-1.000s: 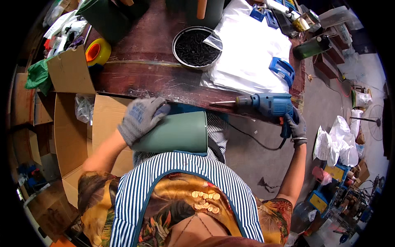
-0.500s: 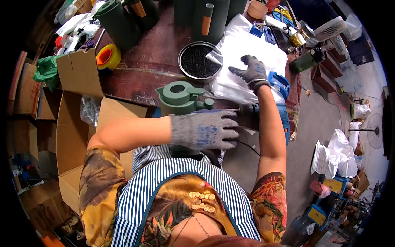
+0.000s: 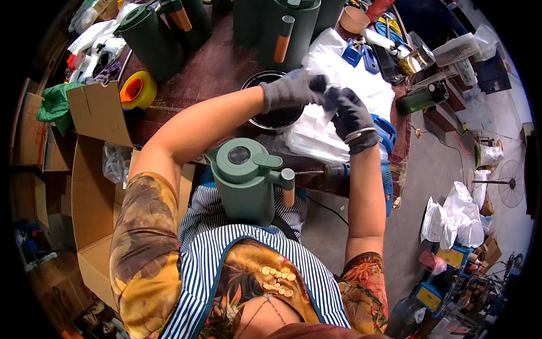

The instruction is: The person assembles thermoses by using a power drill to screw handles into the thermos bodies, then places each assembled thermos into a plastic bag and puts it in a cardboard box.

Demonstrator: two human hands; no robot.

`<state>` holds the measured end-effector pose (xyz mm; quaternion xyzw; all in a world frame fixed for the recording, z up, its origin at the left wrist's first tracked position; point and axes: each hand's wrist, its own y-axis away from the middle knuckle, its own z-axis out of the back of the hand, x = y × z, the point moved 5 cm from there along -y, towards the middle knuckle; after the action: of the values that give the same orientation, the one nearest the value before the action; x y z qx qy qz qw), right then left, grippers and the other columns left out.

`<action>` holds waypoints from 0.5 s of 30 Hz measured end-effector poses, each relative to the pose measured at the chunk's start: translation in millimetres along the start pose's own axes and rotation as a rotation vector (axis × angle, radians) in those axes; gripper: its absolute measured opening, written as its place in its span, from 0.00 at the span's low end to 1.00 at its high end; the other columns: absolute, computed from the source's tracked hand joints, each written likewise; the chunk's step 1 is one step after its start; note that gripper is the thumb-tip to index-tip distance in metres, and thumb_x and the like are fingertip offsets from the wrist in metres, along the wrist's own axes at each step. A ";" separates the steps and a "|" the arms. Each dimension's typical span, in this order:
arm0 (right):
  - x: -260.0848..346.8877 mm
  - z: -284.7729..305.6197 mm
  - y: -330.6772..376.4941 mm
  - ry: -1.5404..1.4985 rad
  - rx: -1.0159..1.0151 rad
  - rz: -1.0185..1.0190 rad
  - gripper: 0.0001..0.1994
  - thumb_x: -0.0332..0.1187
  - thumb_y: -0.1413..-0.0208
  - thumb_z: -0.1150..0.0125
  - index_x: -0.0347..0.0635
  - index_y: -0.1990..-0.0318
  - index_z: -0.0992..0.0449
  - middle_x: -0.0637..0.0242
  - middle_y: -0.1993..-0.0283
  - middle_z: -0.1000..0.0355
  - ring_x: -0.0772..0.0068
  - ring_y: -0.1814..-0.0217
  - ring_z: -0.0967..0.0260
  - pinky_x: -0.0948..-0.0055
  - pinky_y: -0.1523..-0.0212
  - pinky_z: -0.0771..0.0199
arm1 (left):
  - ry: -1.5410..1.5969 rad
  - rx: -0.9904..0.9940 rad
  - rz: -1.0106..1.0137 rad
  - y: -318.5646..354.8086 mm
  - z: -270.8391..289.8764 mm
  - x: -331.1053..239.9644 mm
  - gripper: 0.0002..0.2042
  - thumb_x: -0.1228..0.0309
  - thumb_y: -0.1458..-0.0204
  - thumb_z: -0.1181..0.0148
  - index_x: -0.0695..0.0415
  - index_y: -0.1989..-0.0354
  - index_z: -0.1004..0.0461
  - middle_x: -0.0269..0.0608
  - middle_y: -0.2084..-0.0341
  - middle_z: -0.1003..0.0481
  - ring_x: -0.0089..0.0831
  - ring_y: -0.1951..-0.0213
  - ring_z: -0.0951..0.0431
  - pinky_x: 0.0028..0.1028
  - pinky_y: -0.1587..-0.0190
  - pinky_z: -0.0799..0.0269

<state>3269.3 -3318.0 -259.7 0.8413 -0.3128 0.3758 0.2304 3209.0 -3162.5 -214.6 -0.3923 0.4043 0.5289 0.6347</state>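
My left hand (image 3: 294, 90), in a grey glove, reaches across the bowl with its fingers closed. My gloved right hand (image 3: 351, 116) meets it over a stack of clear-white plastic bags (image 3: 370, 76). Both hands seem to pinch the edge of a plastic bag (image 3: 319, 118), though the fingers partly hide it. A green lidded jug (image 3: 245, 192) with a wood-coloured handle stands upright against my lap, untouched by either hand. Below my left wrist sits a round bowl (image 3: 265, 120), partly covered by my arm. A blue power screwdriver (image 3: 339, 169) lies by the jug, its bit pointing left.
Several dark green jugs (image 3: 288, 34) stand at the table's far side. An orange and yellow tape roll (image 3: 137, 90) lies at left, beside an open cardboard box (image 3: 96, 192). A dark green bottle (image 3: 420, 99) lies at right. A cable (image 3: 327, 207) hangs below the table edge.
My left hand has left the jug and moved up and right to my right hand. My right hand, spread on the bags before, has closed and shifted slightly nearer. The jug is uncovered.
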 end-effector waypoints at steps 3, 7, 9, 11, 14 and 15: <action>26.4 28.3 11.2 -0.184 -0.091 -0.013 0.03 0.31 0.40 0.36 0.45 0.62 0.24 0.65 0.66 0.23 0.67 0.62 0.25 0.66 0.59 0.23 | -0.200 -0.332 -0.014 4.6 33.3 19.9 0.12 0.66 0.44 0.36 0.61 0.57 0.25 0.34 0.68 0.24 0.24 0.66 0.26 0.24 0.57 0.30; 10.5 -21.3 61.9 -0.108 0.193 0.013 0.09 0.35 0.40 0.37 0.40 0.57 0.24 0.63 0.60 0.23 0.65 0.53 0.24 0.58 0.46 0.24 | 0.386 -0.475 0.241 100.2 72.4 66.9 0.13 0.73 0.42 0.43 0.62 0.50 0.27 0.38 0.53 0.26 0.25 0.56 0.26 0.24 0.50 0.28; -5.0 -24.0 86.3 0.470 0.271 -0.219 0.14 0.34 0.41 0.36 0.34 0.53 0.24 0.63 0.59 0.23 0.70 0.53 0.26 0.66 0.47 0.24 | 0.331 -0.440 0.221 152.9 82.6 62.6 0.15 0.72 0.41 0.46 0.62 0.46 0.29 0.40 0.50 0.27 0.26 0.53 0.27 0.24 0.48 0.28; -5.8 -57.2 101.6 0.582 0.463 -0.279 0.17 0.33 0.48 0.32 0.32 0.54 0.23 0.60 0.57 0.23 0.70 0.54 0.26 0.69 0.48 0.26 | 0.126 -0.481 0.006 193.0 75.8 36.6 0.16 0.69 0.38 0.47 0.60 0.44 0.30 0.41 0.50 0.28 0.27 0.52 0.27 0.25 0.47 0.30; 14.1 -99.1 127.0 0.717 0.902 0.219 0.13 0.34 0.53 0.28 0.40 0.61 0.18 0.58 0.58 0.24 0.61 0.53 0.25 0.61 0.43 0.28 | 0.452 -0.574 0.075 248.6 41.8 24.4 0.15 0.65 0.37 0.47 0.58 0.46 0.32 0.41 0.50 0.29 0.30 0.50 0.27 0.27 0.46 0.32; 15.5 -105.3 135.6 0.792 0.944 0.336 0.14 0.34 0.54 0.28 0.42 0.60 0.18 0.60 0.57 0.24 0.58 0.51 0.26 0.55 0.40 0.33 | 0.444 -0.579 0.013 265.3 29.2 24.0 0.14 0.65 0.37 0.46 0.57 0.48 0.33 0.41 0.49 0.30 0.31 0.49 0.28 0.29 0.46 0.32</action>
<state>3131.1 -3352.6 -162.5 0.5892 -0.1324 0.7866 -0.1288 2952.4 -3091.8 -244.8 -0.6584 0.3684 0.5272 0.3908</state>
